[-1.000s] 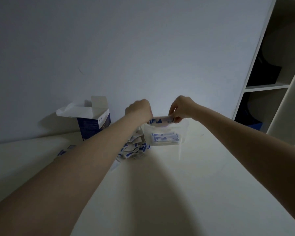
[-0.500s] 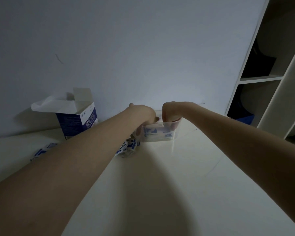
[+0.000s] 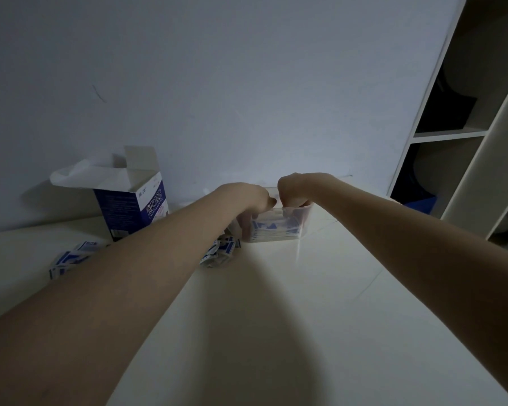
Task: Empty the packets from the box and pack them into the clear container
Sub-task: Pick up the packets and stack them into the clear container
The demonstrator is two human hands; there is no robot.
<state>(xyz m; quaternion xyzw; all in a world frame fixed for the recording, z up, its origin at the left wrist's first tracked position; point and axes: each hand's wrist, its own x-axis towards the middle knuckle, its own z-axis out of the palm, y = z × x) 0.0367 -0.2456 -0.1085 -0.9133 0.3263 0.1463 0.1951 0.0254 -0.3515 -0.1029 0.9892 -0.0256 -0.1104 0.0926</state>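
Both grips sit at the clear plastic container (image 3: 279, 227) on my white counter (image 3: 305, 317): left hand (image 3: 247, 203) curled against its side, right hand (image 3: 294, 190) curled over its rim, though I cannot tell what either pinches. Blue-white packets (image 3: 272, 230) lie stacked inside; loose packets (image 3: 217, 252) lie beside it. An open cardboard box (image 3: 129, 206) stands further left.

White table (image 3: 320, 332) against pale wall (image 3: 247, 83); open shelving unit (image 3: 452, 133) at right, dark items inside.
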